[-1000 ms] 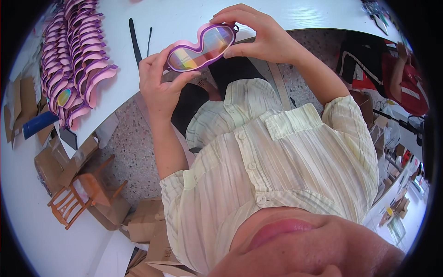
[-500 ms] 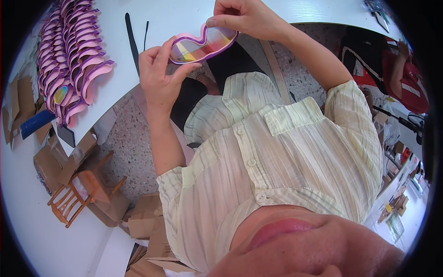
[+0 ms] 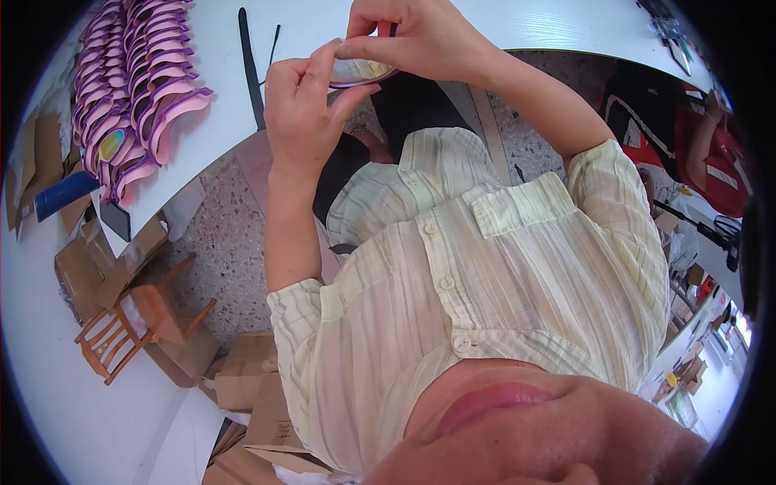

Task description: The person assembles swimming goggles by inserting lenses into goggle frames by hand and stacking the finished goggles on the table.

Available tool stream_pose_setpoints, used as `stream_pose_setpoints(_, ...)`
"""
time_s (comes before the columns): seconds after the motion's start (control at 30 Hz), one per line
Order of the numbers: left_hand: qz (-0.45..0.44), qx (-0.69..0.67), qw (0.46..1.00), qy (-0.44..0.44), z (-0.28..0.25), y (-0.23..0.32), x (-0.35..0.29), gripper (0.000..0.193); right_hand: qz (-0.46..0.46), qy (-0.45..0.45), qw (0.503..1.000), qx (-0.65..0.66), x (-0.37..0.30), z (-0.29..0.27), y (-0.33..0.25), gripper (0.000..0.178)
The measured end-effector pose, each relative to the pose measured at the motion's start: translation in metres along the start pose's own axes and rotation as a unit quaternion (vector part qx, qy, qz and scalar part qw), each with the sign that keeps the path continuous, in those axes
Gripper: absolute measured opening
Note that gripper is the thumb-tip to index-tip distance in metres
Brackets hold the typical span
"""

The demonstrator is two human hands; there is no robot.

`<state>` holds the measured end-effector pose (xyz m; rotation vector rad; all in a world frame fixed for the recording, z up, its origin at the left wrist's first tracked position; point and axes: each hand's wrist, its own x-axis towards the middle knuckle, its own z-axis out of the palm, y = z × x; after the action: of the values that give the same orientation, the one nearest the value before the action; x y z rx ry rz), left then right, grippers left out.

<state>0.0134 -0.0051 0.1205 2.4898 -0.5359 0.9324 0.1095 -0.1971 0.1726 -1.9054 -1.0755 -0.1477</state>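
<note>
Both my hands hold a pair of goggles [image 3: 361,71] with a pink and purple rim and a shiny, see-through lens, above the near edge of the white table [image 3: 217,97]. My left hand [image 3: 301,117] grips one end between thumb and fingers. My right hand [image 3: 428,44] is closed over the other side, its thumb reaching close to the left fingertips. Much of the goggles is hidden behind the hands. To the left, two long rows of pink and purple goggle frames [image 3: 149,81] lie nested together, one with a yellow-green lens [image 3: 112,145] showing.
A black strap [image 3: 250,73] and a thin black strip [image 3: 272,55] lie near my left hand. A dark phone [image 3: 115,219] and a blue cylinder [image 3: 65,196] are by the table's left corner. Below stand a wooden chair [image 3: 111,343] and cardboard boxes [image 3: 250,372]. At right is another person [image 3: 719,182].
My right hand has moved left along the goggles, close to my left hand. The goggles are tipped, so less of the lens shows. The view has shifted slightly.
</note>
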Motion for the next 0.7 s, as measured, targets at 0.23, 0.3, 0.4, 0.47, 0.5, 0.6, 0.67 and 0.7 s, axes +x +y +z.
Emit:
stream_pose_setpoints(0.23,-0.153,-0.032,0.985,0.077,0.016,-0.004,-0.003,0.069,0.125,0.179,0.975,-0.043,-0.025,-0.002,0.006,0.02)
stream_pose_setpoints(0.3,-0.186,-0.048,0.976,0.099,0.022,-0.002,-0.004,0.07,0.275,-0.024,0.96,-0.043,-0.042,0.005,0.0,0.046)
stream_pose_setpoints(0.4,-0.179,-0.032,0.979,0.088,0.032,0.014,-0.001,0.073,0.245,0.022,0.969,0.007,-0.045,0.023,-0.001,0.043)
stream_pose_setpoints(0.47,-0.172,-0.068,0.978,0.093,0.046,0.027,-0.009,0.066,0.278,0.047,0.953,0.106,-0.046,0.032,0.018,0.057)
stream_pose_setpoints(0.5,-0.171,-0.103,0.975,0.094,0.051,0.031,-0.012,0.06,0.27,0.047,0.956,0.107,-0.042,0.03,0.019,0.057)
stream_pose_setpoints(0.6,-0.185,-0.201,0.953,0.128,0.05,0.045,-0.015,0.056,0.317,-0.034,0.937,0.141,-0.028,0.02,0.01,0.049)
stream_pose_setpoints(0.67,-0.197,-0.199,0.953,0.118,0.037,0.045,-0.012,0.054,0.281,-0.033,0.948,0.146,-0.029,0.021,0.014,0.053)
stream_pose_setpoints(0.7,-0.207,-0.201,0.952,0.102,0.028,0.046,-0.008,0.053,0.249,-0.028,0.956,0.151,-0.026,0.019,0.014,0.058)
